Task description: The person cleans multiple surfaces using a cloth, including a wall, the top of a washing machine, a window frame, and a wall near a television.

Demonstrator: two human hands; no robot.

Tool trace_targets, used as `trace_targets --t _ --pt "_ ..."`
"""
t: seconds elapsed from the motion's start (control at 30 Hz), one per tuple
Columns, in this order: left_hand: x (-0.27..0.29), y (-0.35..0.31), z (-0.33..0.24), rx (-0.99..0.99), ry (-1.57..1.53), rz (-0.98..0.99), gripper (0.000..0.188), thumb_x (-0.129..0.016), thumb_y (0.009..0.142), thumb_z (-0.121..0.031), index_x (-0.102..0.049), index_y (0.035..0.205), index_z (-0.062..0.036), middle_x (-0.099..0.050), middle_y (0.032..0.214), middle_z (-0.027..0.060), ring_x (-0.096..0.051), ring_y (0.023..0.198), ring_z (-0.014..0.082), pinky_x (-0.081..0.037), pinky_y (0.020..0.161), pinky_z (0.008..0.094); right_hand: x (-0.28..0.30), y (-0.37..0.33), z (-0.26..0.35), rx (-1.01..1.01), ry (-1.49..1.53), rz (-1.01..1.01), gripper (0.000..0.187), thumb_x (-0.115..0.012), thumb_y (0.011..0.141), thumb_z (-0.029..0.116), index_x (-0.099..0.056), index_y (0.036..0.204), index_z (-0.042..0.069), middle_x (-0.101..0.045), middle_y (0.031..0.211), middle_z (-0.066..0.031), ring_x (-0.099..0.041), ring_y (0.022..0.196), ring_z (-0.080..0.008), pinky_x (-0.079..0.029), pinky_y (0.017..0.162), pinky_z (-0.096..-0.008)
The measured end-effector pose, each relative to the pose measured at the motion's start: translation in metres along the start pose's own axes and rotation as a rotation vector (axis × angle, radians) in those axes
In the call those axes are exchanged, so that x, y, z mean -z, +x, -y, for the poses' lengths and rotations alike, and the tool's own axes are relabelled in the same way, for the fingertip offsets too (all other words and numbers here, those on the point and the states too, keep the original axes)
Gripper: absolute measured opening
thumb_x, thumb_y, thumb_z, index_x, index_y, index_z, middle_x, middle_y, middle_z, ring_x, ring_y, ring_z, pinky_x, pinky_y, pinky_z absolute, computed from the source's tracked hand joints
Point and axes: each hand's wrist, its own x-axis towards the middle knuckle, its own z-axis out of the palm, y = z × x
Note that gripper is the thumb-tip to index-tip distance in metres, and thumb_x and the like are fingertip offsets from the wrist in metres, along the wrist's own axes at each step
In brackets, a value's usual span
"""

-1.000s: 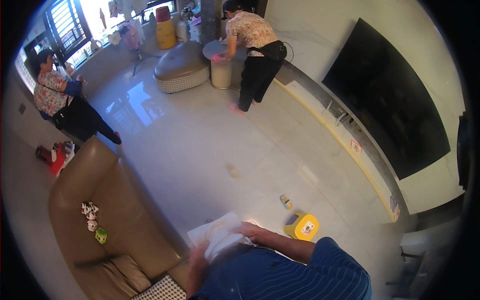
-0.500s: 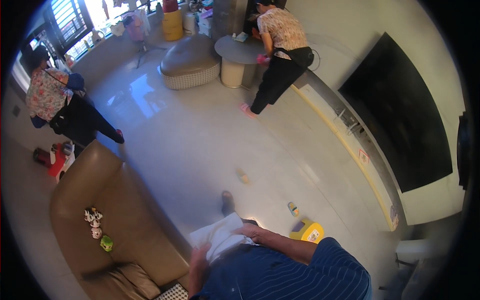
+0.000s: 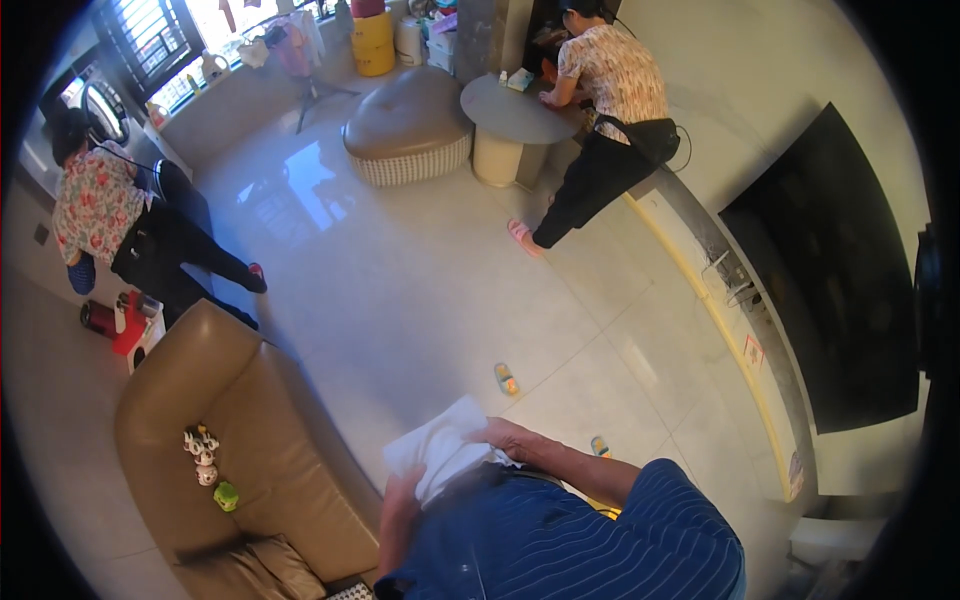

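Note:
A white cloth (image 3: 437, 441) hangs loosely folded in front of my blue striped shirt, held between both hands. My left hand (image 3: 404, 490) closes on its near left edge, and its forearm rises from the lower edge of the view. My right hand (image 3: 504, 436) grips the right side of the cloth, the forearm reaching across from the right. Some of the fingers are tucked behind the fabric. Beyond the cloth a small sandal (image 3: 507, 380) lies on the floor. Another sandal (image 3: 600, 447) lies just past my right forearm.
A brown sofa (image 3: 300, 420) with small plush toys (image 3: 205, 470) runs along my left. A yellow stool (image 3: 603, 507) is mostly hidden behind my right arm. One person (image 3: 105, 210) stands far left; another (image 3: 615, 80) leans over a round table (image 3: 510, 108). A large black screen (image 3: 830, 270) hangs at right.
The view has shifted as I move; the yellow stool is now largely covered by my right arm, and my foot is out of sight. Both hands still hold the white cloth.

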Motion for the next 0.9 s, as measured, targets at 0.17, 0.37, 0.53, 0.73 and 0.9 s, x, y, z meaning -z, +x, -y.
trace_targets --t 0.17,0.37,0.53,0.73,0.9 --pt "-0.03 0.015 -0.039 -0.06 0.001 0.059 0.042 -0.061 0.084 -0.005 -0.049 0.123 0.0071 -0.062 0.111 0.0133 -0.063 0.096 0.0232 -0.052 0.086 0.0334 0.014 0.009 0.025 -0.041 0.157 0.029 0.038 -0.059 0.087 0.007 -0.052 0.124 -0.003 -0.062 0.114 -0.0106 -0.061 0.101 -0.0195 -0.049 0.088 -0.0309" --pt "-0.025 0.044 -0.059 0.011 -0.061 0.078 0.045 -0.061 0.084 -0.004 -0.048 0.126 0.0056 -0.061 0.114 0.0129 -0.062 0.1 0.0239 -0.05 0.09 0.0338 0.009 0.023 0.04 -0.001 0.208 -0.02 0.038 -0.063 0.086 0.006 -0.053 0.122 -0.004 -0.063 0.111 -0.0121 -0.063 0.095 -0.0195 -0.052 0.083 -0.0304" --pt "-0.023 0.082 -0.087 -0.027 0.076 0.108 0.044 -0.06 0.085 -0.009 -0.05 0.125 0.0059 -0.06 0.114 0.0135 -0.059 0.101 0.0216 -0.048 0.089 0.0322 0.004 0.039 0.075 0.052 0.278 -0.063 0.037 -0.067 0.085 0.006 -0.056 0.118 -0.005 -0.065 0.106 -0.0131 -0.066 0.088 -0.0197 -0.056 0.078 -0.031" --pt "-0.012 0.122 -0.151 0.006 0.022 0.162 0.048 -0.063 0.082 -0.001 -0.048 0.127 0.0046 -0.06 0.116 0.0138 -0.061 0.102 0.0239 -0.05 0.091 0.0342 0.001 0.099 0.11 -0.002 0.314 -0.117 0.035 -0.066 0.085 0.004 -0.056 0.117 -0.005 -0.065 0.107 -0.0134 -0.066 0.088 -0.0201 -0.056 0.078 -0.0324" --pt "0.02 0.147 -0.2 -0.063 0.003 0.205 0.046 -0.063 0.082 -0.001 -0.049 0.125 0.0044 -0.061 0.114 0.0138 -0.062 0.098 0.0238 -0.053 0.086 0.0344 -0.029 0.139 0.151 0.047 0.256 -0.043 0.03 -0.066 0.085 0.009 -0.061 0.112 -0.004 -0.066 0.103 -0.0122 -0.064 0.093 -0.0196 -0.053 0.079 -0.0299"
